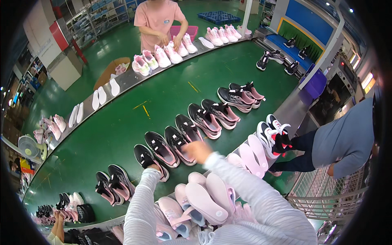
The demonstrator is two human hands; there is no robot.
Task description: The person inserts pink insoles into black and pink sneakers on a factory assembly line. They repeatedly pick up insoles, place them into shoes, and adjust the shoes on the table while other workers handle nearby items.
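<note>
Black sneakers with pink linings stand in a row on the green belt. My left hand reaches into the opening of the nearest black sneaker; its fingers are hidden there. My right hand is smeared by motion beside another black sneaker, and I cannot tell whether it touches it. Between these two stands a third black sneaker. Against my body lies a pile of pale pink sneakers with pink insoles on top.
Across the green belt, a person in a pink shirt handles white-pink sneakers on the metal edge. White insoles lie farther left along it. At right stands a person in grey near a wire cart.
</note>
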